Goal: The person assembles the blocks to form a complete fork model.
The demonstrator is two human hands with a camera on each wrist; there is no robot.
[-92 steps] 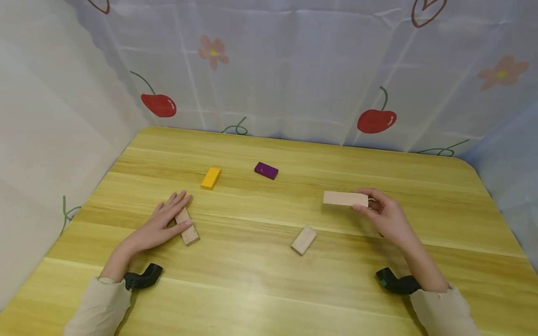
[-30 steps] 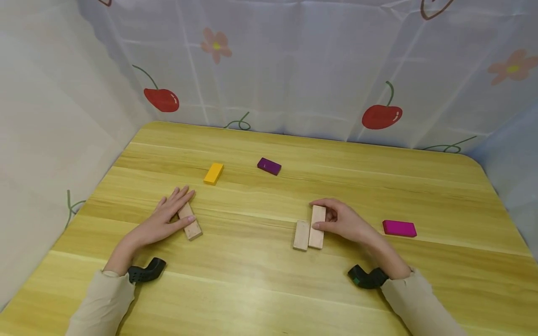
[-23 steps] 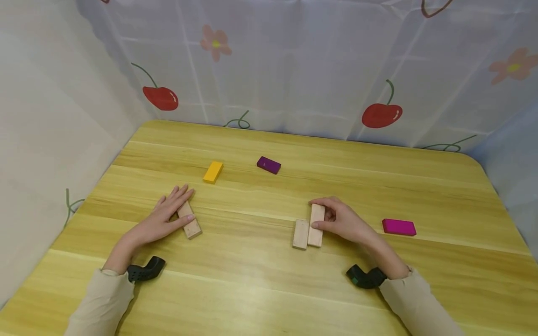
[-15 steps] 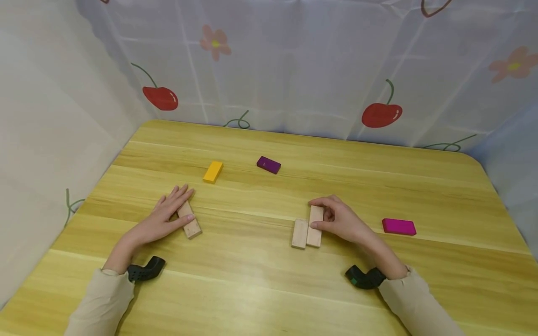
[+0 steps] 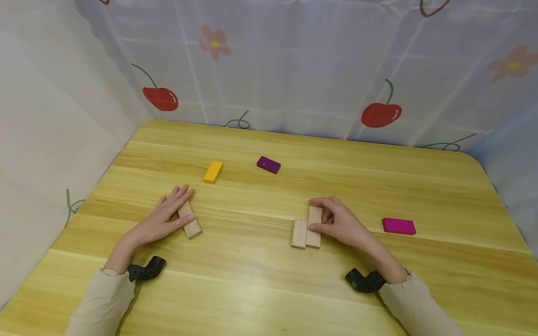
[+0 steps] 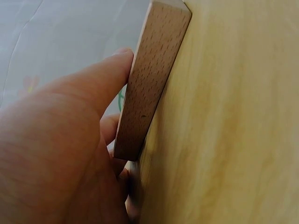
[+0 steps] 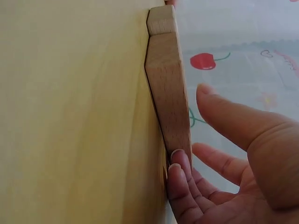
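My left hand [image 5: 164,219] lies over a plain wooden block [image 5: 193,229], fingers stretched out and thumb along its top. In the left wrist view that block [image 6: 154,79] is flat on the table, the thumb at its upper edge. Two plain wooden blocks lie side by side near the middle: a shorter one [image 5: 299,233] on the left, a longer one [image 5: 314,239] on the right. My right hand [image 5: 342,224] is at the longer block. In the right wrist view its thumb stands off the block [image 7: 168,102], while bent fingers touch its side.
A yellow block [image 5: 213,172] and a purple block [image 5: 269,164] lie toward the back of the wooden table [image 5: 252,289]. A magenta block [image 5: 399,226] is right of my right hand. A printed curtain [image 5: 286,70] hangs behind the table's far edge.
My right hand brought the longer block from the right, set it down against the shorter one, turned both nearly parallel, then eased its thumb off. My left hand stays on its block.
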